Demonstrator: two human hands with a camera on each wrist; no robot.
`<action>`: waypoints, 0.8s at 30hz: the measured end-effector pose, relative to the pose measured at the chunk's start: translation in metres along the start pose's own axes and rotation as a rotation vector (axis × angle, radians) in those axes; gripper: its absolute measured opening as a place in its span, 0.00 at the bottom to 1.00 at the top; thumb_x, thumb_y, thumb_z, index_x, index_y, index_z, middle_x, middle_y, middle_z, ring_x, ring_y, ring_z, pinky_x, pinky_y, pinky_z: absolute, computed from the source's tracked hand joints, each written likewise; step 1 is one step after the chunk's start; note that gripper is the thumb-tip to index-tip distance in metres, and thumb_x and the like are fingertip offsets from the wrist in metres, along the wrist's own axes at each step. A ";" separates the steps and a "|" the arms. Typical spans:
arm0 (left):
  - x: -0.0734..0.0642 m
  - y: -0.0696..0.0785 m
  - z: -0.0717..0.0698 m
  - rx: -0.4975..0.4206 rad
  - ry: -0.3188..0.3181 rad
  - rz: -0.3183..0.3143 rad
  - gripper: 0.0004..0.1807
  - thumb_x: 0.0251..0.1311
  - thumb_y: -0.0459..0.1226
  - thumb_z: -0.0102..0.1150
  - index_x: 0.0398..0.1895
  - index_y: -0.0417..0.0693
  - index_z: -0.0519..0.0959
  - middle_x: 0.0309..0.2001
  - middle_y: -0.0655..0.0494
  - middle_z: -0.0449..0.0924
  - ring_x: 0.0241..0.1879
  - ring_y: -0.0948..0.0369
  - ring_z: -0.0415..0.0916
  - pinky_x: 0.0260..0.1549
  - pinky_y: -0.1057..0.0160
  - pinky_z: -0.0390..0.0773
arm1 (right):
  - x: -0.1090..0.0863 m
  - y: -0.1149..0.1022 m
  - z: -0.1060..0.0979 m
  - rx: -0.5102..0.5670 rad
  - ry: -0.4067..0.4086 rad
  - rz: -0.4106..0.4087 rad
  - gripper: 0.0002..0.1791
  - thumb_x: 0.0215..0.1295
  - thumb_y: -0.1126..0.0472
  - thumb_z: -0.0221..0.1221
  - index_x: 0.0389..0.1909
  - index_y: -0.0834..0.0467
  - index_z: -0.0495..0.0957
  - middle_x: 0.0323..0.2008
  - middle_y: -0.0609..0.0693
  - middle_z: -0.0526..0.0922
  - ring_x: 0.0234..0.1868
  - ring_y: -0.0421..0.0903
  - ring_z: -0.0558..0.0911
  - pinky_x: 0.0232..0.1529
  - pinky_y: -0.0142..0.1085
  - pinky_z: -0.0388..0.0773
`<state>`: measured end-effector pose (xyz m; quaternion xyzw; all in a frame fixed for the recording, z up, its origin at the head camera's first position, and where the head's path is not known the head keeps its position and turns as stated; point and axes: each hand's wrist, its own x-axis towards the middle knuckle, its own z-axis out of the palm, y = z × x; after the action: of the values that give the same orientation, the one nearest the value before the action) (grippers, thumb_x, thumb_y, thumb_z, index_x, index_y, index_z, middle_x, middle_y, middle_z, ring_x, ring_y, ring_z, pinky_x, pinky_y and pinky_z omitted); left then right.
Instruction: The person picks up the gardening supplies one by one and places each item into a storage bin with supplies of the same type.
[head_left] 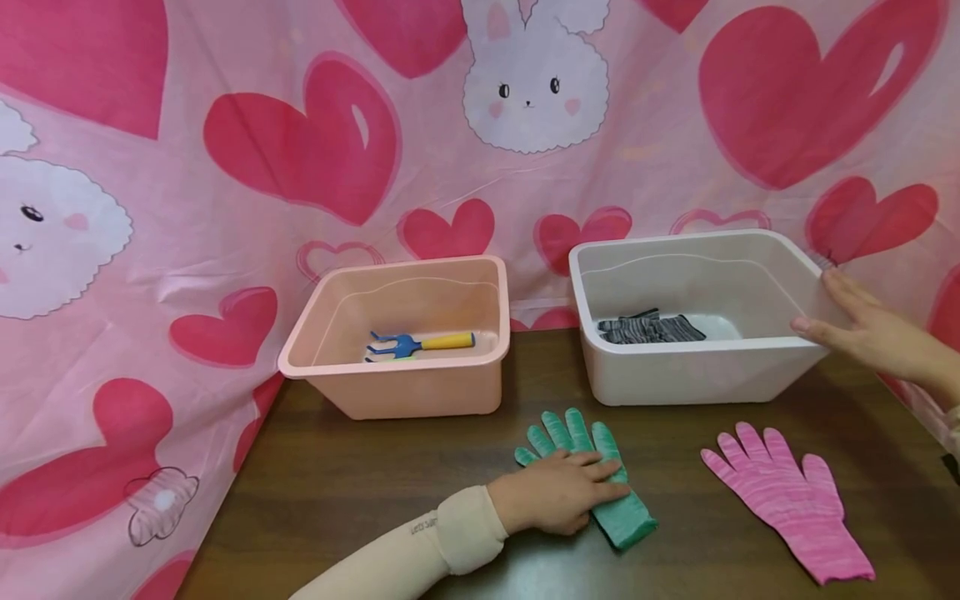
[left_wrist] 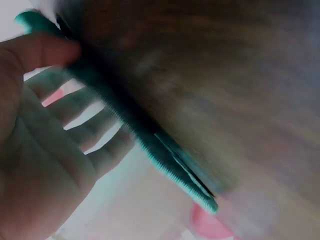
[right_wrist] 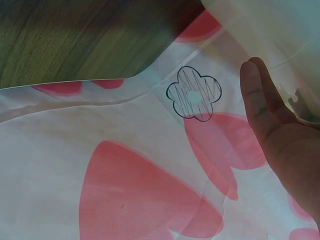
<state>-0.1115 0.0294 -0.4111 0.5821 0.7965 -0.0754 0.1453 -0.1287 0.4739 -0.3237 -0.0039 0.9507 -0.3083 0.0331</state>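
Note:
My left hand [head_left: 555, 493] lies over a green knit glove [head_left: 626, 512] on the table, its fingers extended across the glove's palm. In the left wrist view, the fingers [left_wrist: 75, 107] reach straight to the green glove [left_wrist: 150, 140], and the thumb overlaps its edge. At the right end of the white bin [head_left: 697, 371], my right hand [head_left: 873, 333] has its fingers stretched out and its thumb near the rim. The right wrist view shows those fingers [right_wrist: 257, 95] straight beside the bin's pale wall. A pink knit glove [head_left: 795, 500] rests flat on the table, fingers pointing away.
A peach bin [head_left: 420, 390] stands left of the white one, holding a blue hand rake [head_left: 405, 344] with a yellow handle. Grey-black gloves [head_left: 652, 328] lie inside the white bin. Behind the dark wooden table [head_left: 337, 492] hangs a pink heart-patterned cloth [head_left: 247, 217].

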 end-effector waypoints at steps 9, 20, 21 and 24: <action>0.007 0.000 -0.003 0.033 0.062 -0.008 0.27 0.75 0.42 0.51 0.76 0.68 0.66 0.76 0.62 0.59 0.72 0.62 0.59 0.59 0.56 0.74 | 0.002 0.004 0.000 -0.020 0.029 -0.039 0.54 0.74 0.40 0.52 0.78 0.57 0.23 0.75 0.66 0.19 0.73 0.71 0.23 0.62 0.74 0.24; 0.009 -0.004 -0.005 0.034 0.164 0.024 0.21 0.74 0.50 0.54 0.68 0.66 0.76 0.69 0.65 0.71 0.67 0.67 0.67 0.55 0.68 0.75 | 0.001 0.003 0.001 -0.022 0.040 -0.051 0.54 0.74 0.41 0.52 0.78 0.59 0.24 0.75 0.67 0.20 0.73 0.71 0.23 0.63 0.72 0.24; 0.009 -0.005 -0.005 0.031 0.169 0.027 0.21 0.75 0.49 0.54 0.68 0.66 0.76 0.68 0.65 0.72 0.67 0.68 0.67 0.55 0.68 0.75 | 0.001 0.002 0.001 -0.019 0.043 -0.057 0.54 0.74 0.41 0.52 0.78 0.60 0.24 0.75 0.67 0.20 0.73 0.71 0.24 0.64 0.72 0.24; 0.009 -0.005 -0.006 0.015 0.177 0.030 0.21 0.75 0.46 0.54 0.68 0.64 0.76 0.67 0.66 0.74 0.67 0.71 0.66 0.55 0.71 0.73 | 0.001 0.002 0.001 -0.022 0.041 -0.052 0.54 0.74 0.41 0.52 0.78 0.59 0.24 0.75 0.67 0.20 0.73 0.71 0.24 0.63 0.72 0.25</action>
<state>-0.1198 0.0373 -0.4087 0.5993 0.7969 -0.0272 0.0711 -0.1292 0.4750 -0.3262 -0.0228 0.9541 -0.2984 0.0058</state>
